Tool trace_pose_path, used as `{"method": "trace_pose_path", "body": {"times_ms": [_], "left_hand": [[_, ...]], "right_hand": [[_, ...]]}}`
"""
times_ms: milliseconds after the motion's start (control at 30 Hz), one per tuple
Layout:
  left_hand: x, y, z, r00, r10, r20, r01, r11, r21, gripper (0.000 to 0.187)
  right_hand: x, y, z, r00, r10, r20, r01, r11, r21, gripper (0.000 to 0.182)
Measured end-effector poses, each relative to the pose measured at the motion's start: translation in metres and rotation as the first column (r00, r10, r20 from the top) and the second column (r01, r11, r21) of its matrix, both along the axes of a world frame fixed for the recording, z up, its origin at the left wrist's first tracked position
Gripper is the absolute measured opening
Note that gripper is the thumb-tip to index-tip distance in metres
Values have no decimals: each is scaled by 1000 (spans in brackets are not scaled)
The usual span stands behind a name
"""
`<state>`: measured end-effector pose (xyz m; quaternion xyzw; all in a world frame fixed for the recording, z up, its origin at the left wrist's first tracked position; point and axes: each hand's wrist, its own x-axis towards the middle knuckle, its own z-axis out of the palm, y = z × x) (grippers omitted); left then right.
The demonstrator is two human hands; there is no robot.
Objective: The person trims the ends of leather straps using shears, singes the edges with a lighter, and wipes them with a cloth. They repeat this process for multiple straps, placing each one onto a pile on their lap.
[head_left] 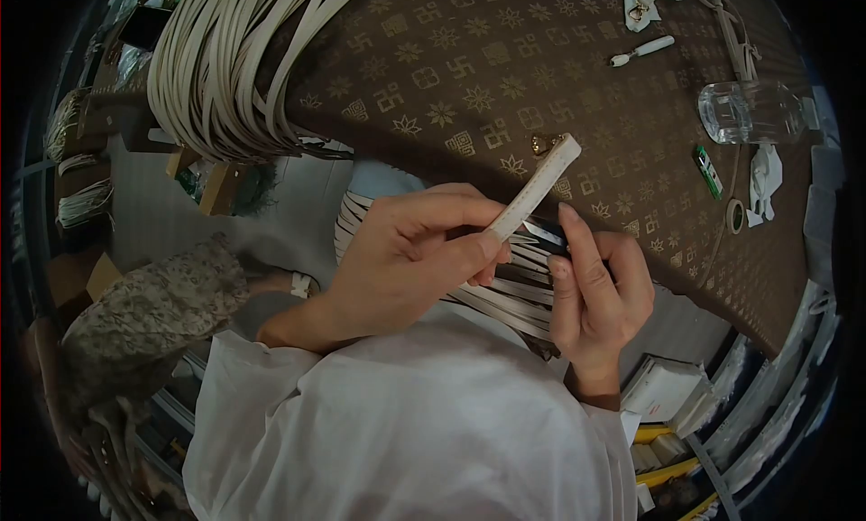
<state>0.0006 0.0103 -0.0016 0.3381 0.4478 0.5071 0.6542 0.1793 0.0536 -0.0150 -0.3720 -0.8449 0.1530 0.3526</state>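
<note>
Between the thumb and fingers of my left hand [424, 259] is a cream stitched strap [538, 185], which slants up to the right. A small gold-coloured metal piece [541, 145] shows beside its upper end. My right hand [600, 291] is closed round a dark-handled tool with a short shiny blade [544, 233]. The blade lies just right of the strap, close to my left fingertips; whether it touches the strap I cannot tell. More cream straps [510, 304] lie beneath both hands, across my lap.
A brown patterned cloth [442, 88] covers the table ahead. A large bundle of cream straps [216, 70] hangs at its left. On the right are a clear bottle [750, 112], a green-labelled item [708, 171] and a tape roll [735, 216]. Another person's patterned clothing [162, 309] shows at left.
</note>
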Motion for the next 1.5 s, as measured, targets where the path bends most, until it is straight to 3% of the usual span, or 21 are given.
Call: {"method": "trace_pose_path", "body": {"times_ms": [200, 1333, 1433, 1500], "left_hand": [[-3, 1, -2, 997, -9, 74, 13, 998, -54, 19], [-3, 0, 1, 998, -20, 57, 25, 995, -98, 20], [-1, 1, 1, 997, 18, 72, -9, 993, -116, 19], [-1, 1, 2, 996, 5, 85, 3, 995, -102, 18]], "right_hand": [[-1, -3, 5, 999, 11, 35, -12, 1000, 22, 39], [-4, -8, -1, 994, -17, 110, 6, 995, 104, 38], [-2, -4, -2, 1000, 13, -10, -13, 1000, -8, 35], [-1, -3, 0, 983, -100, -153, 73, 981, -178, 33]]}}
